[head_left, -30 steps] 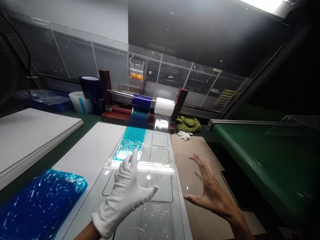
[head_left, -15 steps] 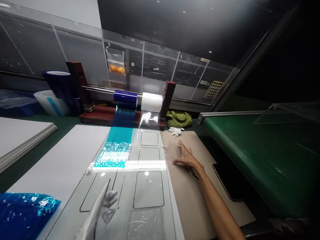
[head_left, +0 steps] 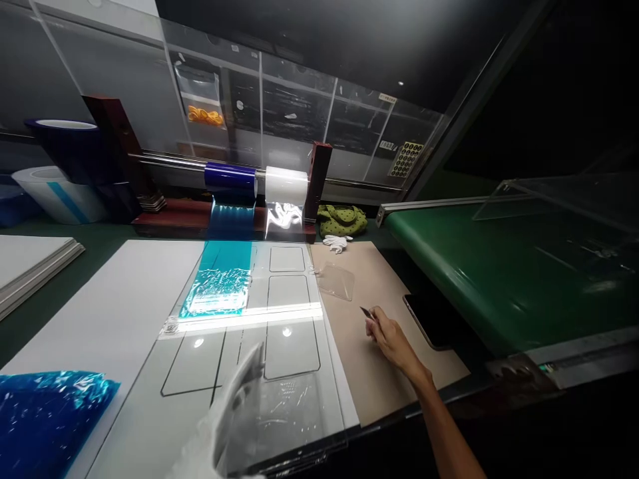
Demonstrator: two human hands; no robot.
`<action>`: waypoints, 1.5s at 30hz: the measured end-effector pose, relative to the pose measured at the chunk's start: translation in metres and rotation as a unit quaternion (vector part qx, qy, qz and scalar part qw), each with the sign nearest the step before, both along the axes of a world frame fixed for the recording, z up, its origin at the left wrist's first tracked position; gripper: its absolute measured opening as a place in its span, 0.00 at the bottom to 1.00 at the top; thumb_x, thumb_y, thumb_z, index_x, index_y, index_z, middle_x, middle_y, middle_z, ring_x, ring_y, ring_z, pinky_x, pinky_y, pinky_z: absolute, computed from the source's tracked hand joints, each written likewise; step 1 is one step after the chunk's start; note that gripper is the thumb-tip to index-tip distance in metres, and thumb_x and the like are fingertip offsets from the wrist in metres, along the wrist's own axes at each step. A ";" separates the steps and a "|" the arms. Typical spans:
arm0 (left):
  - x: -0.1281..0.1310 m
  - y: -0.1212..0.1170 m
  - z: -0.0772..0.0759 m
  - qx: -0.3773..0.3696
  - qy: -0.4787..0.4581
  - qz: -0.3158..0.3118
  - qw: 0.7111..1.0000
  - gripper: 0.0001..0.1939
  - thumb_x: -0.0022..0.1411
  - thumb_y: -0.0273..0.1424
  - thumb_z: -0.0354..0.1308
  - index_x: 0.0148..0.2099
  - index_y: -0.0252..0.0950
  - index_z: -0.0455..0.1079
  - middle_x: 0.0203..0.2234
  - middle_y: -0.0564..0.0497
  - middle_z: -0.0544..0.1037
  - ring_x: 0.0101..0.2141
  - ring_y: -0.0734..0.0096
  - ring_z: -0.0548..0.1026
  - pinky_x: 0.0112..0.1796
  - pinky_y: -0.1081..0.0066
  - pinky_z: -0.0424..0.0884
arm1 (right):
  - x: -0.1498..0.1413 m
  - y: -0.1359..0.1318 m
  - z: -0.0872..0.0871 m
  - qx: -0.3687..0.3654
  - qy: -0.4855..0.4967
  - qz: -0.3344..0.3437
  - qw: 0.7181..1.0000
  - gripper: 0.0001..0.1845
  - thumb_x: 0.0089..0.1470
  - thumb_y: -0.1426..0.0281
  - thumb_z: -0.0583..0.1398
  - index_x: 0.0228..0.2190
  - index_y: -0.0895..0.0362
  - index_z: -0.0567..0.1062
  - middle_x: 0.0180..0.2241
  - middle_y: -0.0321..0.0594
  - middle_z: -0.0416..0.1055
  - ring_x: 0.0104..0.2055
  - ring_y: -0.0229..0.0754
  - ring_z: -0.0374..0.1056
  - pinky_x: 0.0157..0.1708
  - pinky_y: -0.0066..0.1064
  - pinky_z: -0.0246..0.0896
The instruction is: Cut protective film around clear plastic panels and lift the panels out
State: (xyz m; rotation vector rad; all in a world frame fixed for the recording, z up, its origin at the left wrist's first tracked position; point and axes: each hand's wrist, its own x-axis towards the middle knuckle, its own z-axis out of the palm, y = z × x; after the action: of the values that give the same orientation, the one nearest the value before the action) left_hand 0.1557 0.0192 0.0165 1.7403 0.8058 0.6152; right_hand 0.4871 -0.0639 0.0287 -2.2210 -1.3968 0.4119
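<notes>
My right hand (head_left: pixel 392 339), bare, is closed on a small pointed blade (head_left: pixel 367 312) over the brown sheet (head_left: pixel 359 382); the blade's handle is hidden in the fingers. Ahead of it lies a clear rounded plastic piece (head_left: pixel 337 281). My left hand (head_left: pixel 232 412), in a white glove, is low in front, somewhat blurred, with a finger stretched out. It is beside a clear rectangular panel (head_left: pixel 294 406), and I cannot tell whether they touch. Below them is a transparent template (head_left: pixel 140 392) with black rounded outlines. A strip of blue film (head_left: pixel 227 256) crosses the template's far part.
A blue film roll (head_left: pixel 230 181) and a clear film roll (head_left: pixel 286 186) hang on a rod stand at the back. A phone (head_left: pixel 424 319) and a green conveyor belt (head_left: pixel 464 259) are on the right. Blue film (head_left: pixel 50 419) lies front left, stacked boards (head_left: pixel 34 263) farther left.
My right hand has drawn back from the clear piece and closed on the blade. My left hand has moved right towards the panel. The view has turned right.
</notes>
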 end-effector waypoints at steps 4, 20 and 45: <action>0.006 -0.010 0.044 0.189 0.089 -0.018 0.978 0.56 0.40 0.48 0.62 0.68 0.45 0.40 0.58 0.43 0.64 0.57 0.42 0.63 0.56 0.47 0.61 | -0.070 -0.028 0.034 0.067 0.224 0.050 0.971 0.17 0.65 0.58 0.45 0.42 0.54 0.66 0.22 0.30 0.55 0.24 0.35 0.56 0.25 0.25 0.53; 0.031 -0.015 0.036 0.039 -0.001 -0.082 0.996 0.21 0.59 0.36 0.51 0.55 0.49 0.69 0.50 0.50 0.72 0.53 0.54 0.67 0.58 0.56 0.59 | -0.161 -0.078 0.035 0.056 0.315 0.054 0.946 0.44 0.08 0.40 0.68 0.26 0.53 0.65 0.27 0.31 0.58 0.27 0.34 0.51 0.24 0.24 0.57; 0.054 -0.042 0.082 0.099 0.082 -0.242 0.962 0.56 0.35 0.46 0.67 0.66 0.50 0.48 0.58 0.41 0.59 0.55 0.35 0.61 0.52 0.42 0.61 | -0.151 -0.113 0.022 0.094 0.375 -0.002 0.922 0.47 0.15 0.36 0.66 0.36 0.53 0.72 0.33 0.37 0.60 0.30 0.38 0.58 0.32 0.32 0.69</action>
State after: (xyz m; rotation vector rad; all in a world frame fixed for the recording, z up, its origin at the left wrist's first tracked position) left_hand 0.2100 -0.0223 0.0982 2.0969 0.4081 0.2260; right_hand 0.3363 -0.1773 0.0505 -1.6294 -0.9546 0.9593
